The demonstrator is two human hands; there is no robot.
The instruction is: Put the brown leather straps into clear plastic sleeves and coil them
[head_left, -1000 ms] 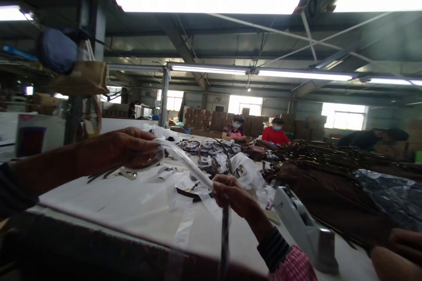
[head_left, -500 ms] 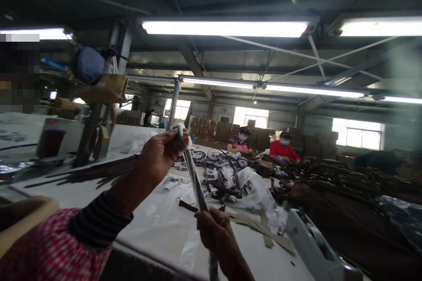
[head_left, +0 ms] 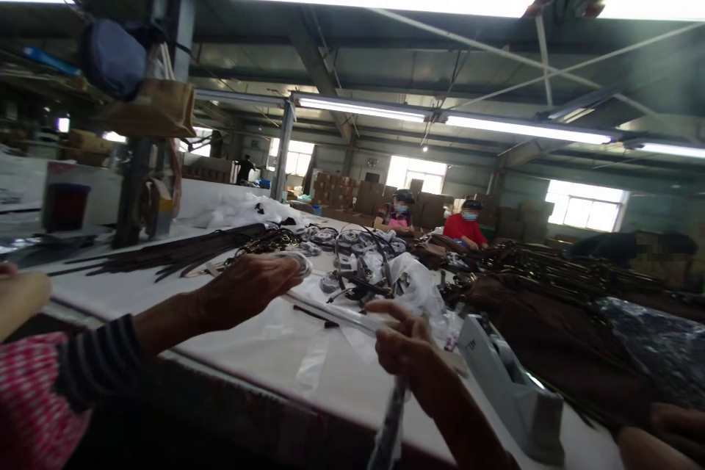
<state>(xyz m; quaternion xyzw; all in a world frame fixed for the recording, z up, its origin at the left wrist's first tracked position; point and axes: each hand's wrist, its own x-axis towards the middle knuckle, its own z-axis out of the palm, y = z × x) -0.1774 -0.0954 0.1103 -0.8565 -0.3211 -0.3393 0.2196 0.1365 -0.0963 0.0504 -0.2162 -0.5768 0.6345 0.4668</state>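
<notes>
A person's left hand and right hand hold a long, thin strap in a clear plastic sleeve stretched between them, above the white worktable. Both hands are closed around it, the left pinching its upper end, the right wrapped around it lower down, the tail hanging below. It looks light, limp and slippery, best gripped near the ends. A grey tape dispenser sits just right. No writing is legible.
</notes>
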